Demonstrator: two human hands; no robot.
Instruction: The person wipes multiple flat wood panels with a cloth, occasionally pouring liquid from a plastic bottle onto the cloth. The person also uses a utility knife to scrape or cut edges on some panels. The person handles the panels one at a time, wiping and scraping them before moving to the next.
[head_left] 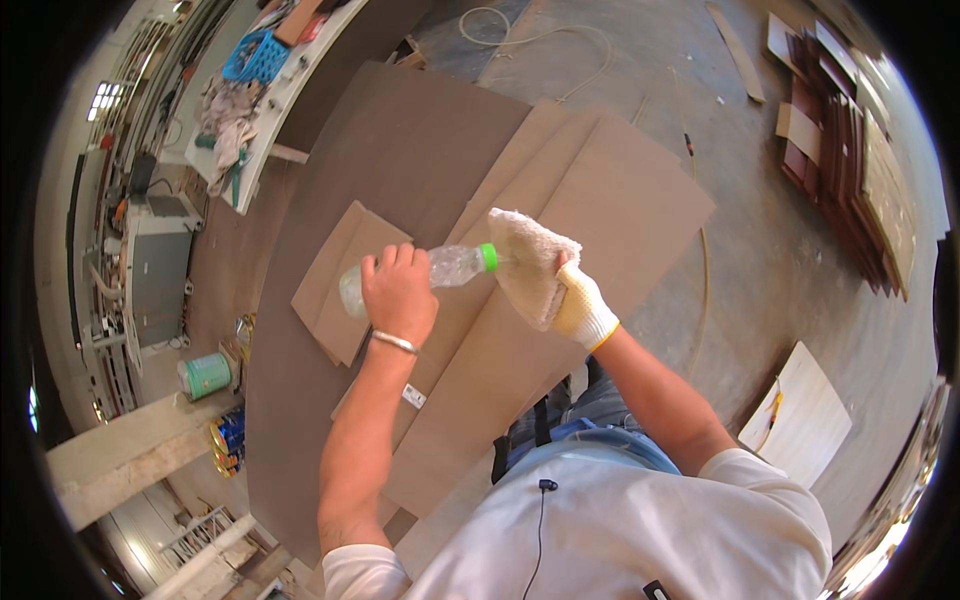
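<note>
My bare left hand point(400, 291), with a bangle on its wrist, is wrapped round a clear plastic bottle point(455, 265). The bottle lies nearly level, its green cap point(489, 257) pointing right, close to a whitish fluffy cloth pad point(528, 262). That pad is gripped by my right hand point(583, 308), which wears a white knitted glove with a yellow cuff edge. Some bare fingertip shows at the glove's end. Whether liquid leaves the cap, I cannot tell. Below both hands are large brown boards point(590, 210), overlapping one another, with smaller board pieces point(345, 270) on top at the left.
A workbench point(262, 150) with a blue basket point(256, 57) and rags stands at the upper left. A green-and-white can point(207, 375) sits on a ledge at left. Stacked panels point(835, 160) lean at the right. A yellow hose point(704, 270) runs along the floor.
</note>
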